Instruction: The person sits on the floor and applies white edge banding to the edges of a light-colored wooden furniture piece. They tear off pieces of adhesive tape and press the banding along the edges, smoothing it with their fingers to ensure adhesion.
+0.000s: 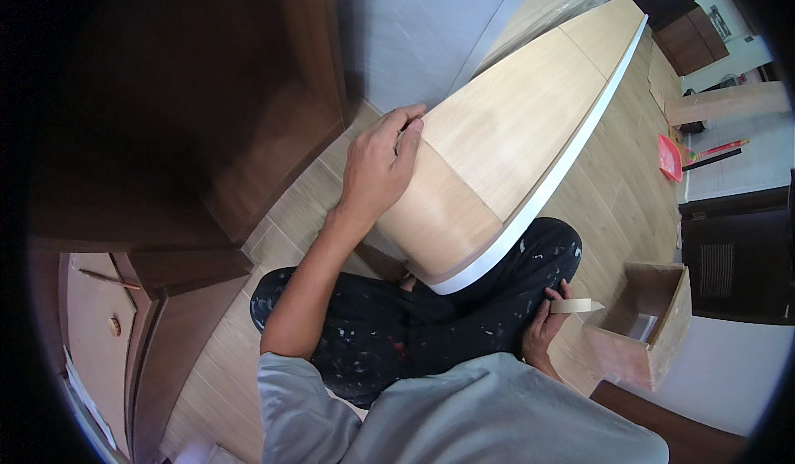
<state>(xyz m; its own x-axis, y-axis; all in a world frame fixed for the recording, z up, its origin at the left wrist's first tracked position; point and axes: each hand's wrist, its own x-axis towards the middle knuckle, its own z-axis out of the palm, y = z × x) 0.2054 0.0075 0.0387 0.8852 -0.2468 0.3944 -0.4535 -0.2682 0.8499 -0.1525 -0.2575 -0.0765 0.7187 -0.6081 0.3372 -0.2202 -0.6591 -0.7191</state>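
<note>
A long light-wood furniture piece (513, 120) with a rounded near end leans over my crossed legs. Along its right edge and around the curved end runs a white strip (571, 153). My left hand (381, 161) is closed over the left edge of the wood, near a seam across it, with the fingertips partly hidden. By my right knee, my right hand (544, 319) is closed on a roll of masking tape (571, 306). Dark trousers (373, 331) with pale paint specks cover my legs.
A dark brown cabinet (190, 91) rises on the left. An open wooden box (642, 323) stands on the floor at the right. Farther off are a red dustpan (670, 157) and a dark door (737, 257). A pale wrapped panel (414, 33) stands behind.
</note>
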